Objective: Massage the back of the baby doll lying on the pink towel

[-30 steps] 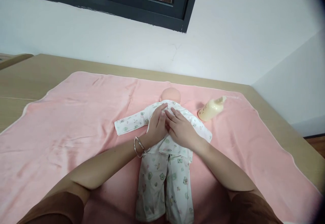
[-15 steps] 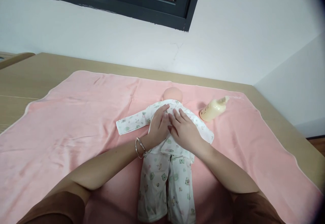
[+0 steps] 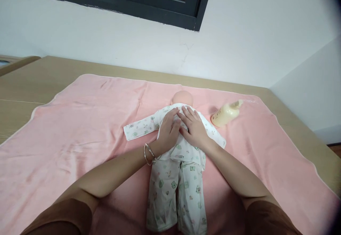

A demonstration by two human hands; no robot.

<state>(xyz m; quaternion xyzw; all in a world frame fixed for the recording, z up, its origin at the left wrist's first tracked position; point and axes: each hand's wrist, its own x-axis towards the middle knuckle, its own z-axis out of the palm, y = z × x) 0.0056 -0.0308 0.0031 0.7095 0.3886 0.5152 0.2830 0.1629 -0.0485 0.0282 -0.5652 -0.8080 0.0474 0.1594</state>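
Note:
A baby doll (image 3: 182, 97) lies on a pink blanket (image 3: 87, 121), dressed in a white printed top (image 3: 183, 153) and matching trousers (image 3: 163, 196). Its bald head points away from me and no face shows, so it seems to lie front down. My left hand (image 3: 169, 130) rests flat on the left of its upper back, fingers stretched out. Beside it, my right hand (image 3: 194, 128) lies flat on the right of the back with fingers somewhat spread. The hands nearly meet in the middle and hold nothing. A bangle (image 3: 149, 153) circles my left wrist.
A cream-coloured pump bottle (image 3: 226, 114) is on the blanket to the right of the doll. Under the blanket is a wooden table (image 3: 66, 64), set against a white wall (image 3: 106, 39). A dark window frame (image 3: 160, 13) is above.
My right hand has moved slightly up the doll's back, toward its head, its fingers more spread. My left hand stays about where it was. The view has shifted slightly.

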